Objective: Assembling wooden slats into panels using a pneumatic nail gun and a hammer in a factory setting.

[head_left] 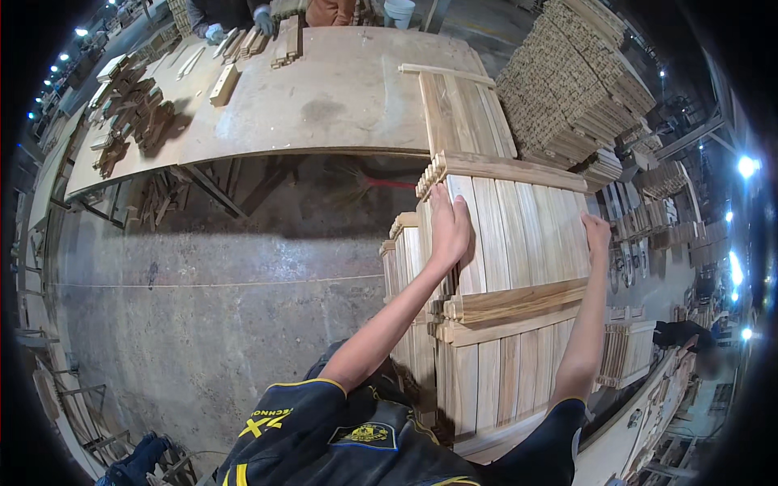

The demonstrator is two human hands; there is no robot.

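Note:
A slatted wooden panel [519, 223] of pale upright boards between two crosswise rails lies on top of a stack of similar panels, right of centre. Along its left edge my left hand [450, 227] rests with its fingers stretched out, the tips close to the far rail's end. My right hand [597, 232] is at the opposite edge, fingers curled round it; the fingertips are partly hidden. The far rail [510, 170] spans the panel beyond both hands. Nearer to me runs a thicker, darker-grained rail [519, 302], with more slatted boards [498, 377] below it.
Beyond the stack, a large worktable [340, 89] carries another slatted panel [462, 109], loose wood pieces [134, 113] and a small block [224, 85]. A co-worker's gloved hand [264, 22] shows at its far edge. A tall pile of wooden parts [567, 81] stands at the far right.

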